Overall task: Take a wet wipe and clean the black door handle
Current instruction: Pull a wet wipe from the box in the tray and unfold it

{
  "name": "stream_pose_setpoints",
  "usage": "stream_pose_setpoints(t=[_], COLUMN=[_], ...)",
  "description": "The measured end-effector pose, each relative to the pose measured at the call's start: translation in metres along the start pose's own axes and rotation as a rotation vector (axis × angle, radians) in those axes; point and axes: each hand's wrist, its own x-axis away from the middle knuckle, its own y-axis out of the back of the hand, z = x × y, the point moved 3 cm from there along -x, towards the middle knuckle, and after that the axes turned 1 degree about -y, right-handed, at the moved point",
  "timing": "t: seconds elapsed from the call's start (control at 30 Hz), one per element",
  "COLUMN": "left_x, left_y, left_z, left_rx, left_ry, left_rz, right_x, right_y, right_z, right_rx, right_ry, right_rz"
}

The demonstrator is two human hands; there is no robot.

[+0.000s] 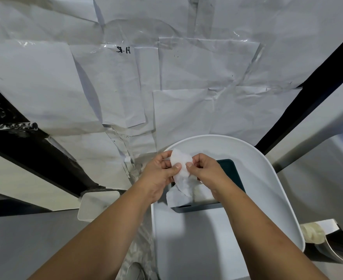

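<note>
A white wet wipe (181, 162) is pinched between my left hand (159, 172) and my right hand (204, 169), each gripping it with thumb and fingers. Its lower part (183, 190) hangs crumpled down to a dark teal wipe box (232, 172) that sits on a white rounded table (267, 188) right under my hands. Far to the left, a black door handle (11, 126) sticks out horizontally from a black door frame (35, 150), speckled with white marks.
White paper sheets (166, 77) taped with clear tape cover the surface ahead. A small white bin (97, 205) stands left of the table. A black frame bar (308, 87) runs diagonally on the right. A dustpan with brush (332, 247) lies at lower right.
</note>
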Motion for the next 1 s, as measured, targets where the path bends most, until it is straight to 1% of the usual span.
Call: stream_pose_setpoints(t=[0.23, 0.37, 0.47, 0.57, 0.73, 0.83, 0.93, 1.0], left_x=[0.003, 0.004, 0.004, 0.004, 0.005, 0.011, 0.018, 0.022], left_y=[-0.001, 0.003, 0.004, 0.002, 0.000, 0.000, 0.009, 0.017], left_z=[0.003, 0.005, 0.004, 0.001, -0.006, -0.008, -0.012, -0.011], left_rx=[0.105, 0.030, -0.017, -0.073, 0.021, 0.032, -0.056, -0.195], left_ry=[0.086, 0.098, 0.080, 0.022, -0.038, -0.013, 0.018, 0.053], left_rz=[0.045, -0.007, -0.012, 0.003, -0.020, -0.036, -0.039, -0.046], right_x=[-0.004, -0.004, -0.006, -0.007, -0.010, -0.012, -0.012, -0.013], right_y=[0.002, 0.009, 0.006, 0.000, -0.005, -0.005, -0.005, -0.007], right_z=[-0.005, -0.009, -0.006, -0.002, 0.002, 0.001, 0.006, 0.007], right_rx=[-0.020, -0.126, -0.205, -0.262, -0.181, -0.258, -0.427, -0.441], right_ry=[0.031, 0.021, 0.005, -0.010, -0.044, -0.121, -0.191, -0.221], right_rz=[-0.074, -0.160, -0.158, -0.141, -0.173, -0.211, -0.226, -0.254])
